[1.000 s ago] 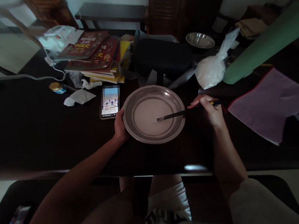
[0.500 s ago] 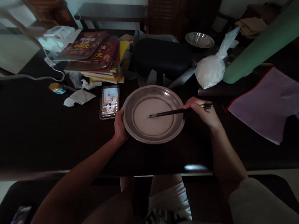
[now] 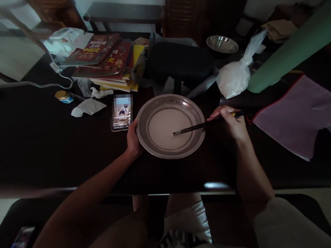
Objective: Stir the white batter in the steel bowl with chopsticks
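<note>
A wide metal bowl (image 3: 144, 140) stands on the dark table in front of me, with a cloudy white liquid (image 3: 165, 124) in it. My left hand (image 3: 133, 138) grips the bowl's left rim, its fingers mostly hidden behind the wall. In my right hand (image 3: 230, 120) are dark chopsticks (image 3: 195, 127), held near their upper ends and slanting over the bowl's right rim. Their wet tips, with whitish stuff on them, meet the liquid right of its middle. Just left of the bowl lies a phone (image 3: 122, 113) with its screen lit.
Stacked books (image 3: 100, 53), crumpled tissues (image 3: 88, 107) and a small jar (image 3: 64, 96) lie at the left. Behind the bowl is a black padded object (image 3: 180, 60). A tied bag of white powder (image 3: 233, 79), a green roll (image 3: 292, 50), a second metal bowl (image 3: 222, 44) and a pink mesh bag (image 3: 298, 117) are to the right.
My right hand has shifted a little to the right, drawing the chopstick tips rightward and slightly nearer me through the liquid. The left hand stays on the bowl's rim.
</note>
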Motion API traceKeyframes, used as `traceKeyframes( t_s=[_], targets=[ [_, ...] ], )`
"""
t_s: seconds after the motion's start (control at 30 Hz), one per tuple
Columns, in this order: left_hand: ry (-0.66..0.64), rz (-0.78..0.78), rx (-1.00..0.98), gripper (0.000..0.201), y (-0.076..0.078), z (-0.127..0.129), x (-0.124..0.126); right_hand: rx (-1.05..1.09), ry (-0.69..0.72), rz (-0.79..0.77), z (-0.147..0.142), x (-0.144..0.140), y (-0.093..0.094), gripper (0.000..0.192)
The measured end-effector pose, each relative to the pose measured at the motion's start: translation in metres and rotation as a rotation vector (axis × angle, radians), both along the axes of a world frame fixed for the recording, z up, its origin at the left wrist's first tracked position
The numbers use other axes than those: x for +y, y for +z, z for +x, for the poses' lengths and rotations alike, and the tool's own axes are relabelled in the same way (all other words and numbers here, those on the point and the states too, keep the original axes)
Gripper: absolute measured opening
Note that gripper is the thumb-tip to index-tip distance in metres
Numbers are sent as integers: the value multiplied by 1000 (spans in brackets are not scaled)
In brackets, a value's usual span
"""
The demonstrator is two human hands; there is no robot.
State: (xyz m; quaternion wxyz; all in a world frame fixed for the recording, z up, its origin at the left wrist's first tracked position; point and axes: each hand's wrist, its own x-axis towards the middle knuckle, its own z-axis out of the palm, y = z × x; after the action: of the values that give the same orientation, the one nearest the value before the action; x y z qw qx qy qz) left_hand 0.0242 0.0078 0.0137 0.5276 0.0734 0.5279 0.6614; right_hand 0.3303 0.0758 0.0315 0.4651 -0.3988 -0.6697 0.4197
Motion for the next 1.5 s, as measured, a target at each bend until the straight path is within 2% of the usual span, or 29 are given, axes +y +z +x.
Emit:
traceKeyframes(
  t_s=[0.13, 0.3, 0.47, 0.63, 0.77, 0.97, 1.13, 1.3, 1.43, 1.5],
  targets=[
    [-23, 1, 1, 24, 1, 0, 0, -70, 129, -6, -3, -1, 1, 32],
    [-24, 19, 16, 20, -1, 0, 2, -35, -33, 11, -2, -1, 3, 35],
    [-16, 5, 18, 20, -1, 0, 1, -101, 126, 2, -4, -1, 4, 37],
    [-31, 28, 25, 19, -2, 0, 1, -11, -11, 11, -2, -1, 2, 32],
    [-36, 18, 10, 20, 0, 0, 1, -81, 125, 11, -3, 0, 1, 34],
    [0, 11, -12, 20, 1, 0, 1, -22, -31, 25, -2, -1, 1, 33],
    [-25, 12, 5, 22, -3, -1, 1, -108, 121, 12, -3, 0, 2, 35],
    [-4, 1, 16, 24, -4, -1, 1, -29, -39, 24, -1, 1, 0, 33],
    [-23, -11, 0, 21, -3, -1, 1, -79, 115, 16, -4, 1, 0, 35],
    [-43, 5, 13, 21, -3, -2, 1, -103, 123, 33, -4, 1, 0, 33]
  ],
)
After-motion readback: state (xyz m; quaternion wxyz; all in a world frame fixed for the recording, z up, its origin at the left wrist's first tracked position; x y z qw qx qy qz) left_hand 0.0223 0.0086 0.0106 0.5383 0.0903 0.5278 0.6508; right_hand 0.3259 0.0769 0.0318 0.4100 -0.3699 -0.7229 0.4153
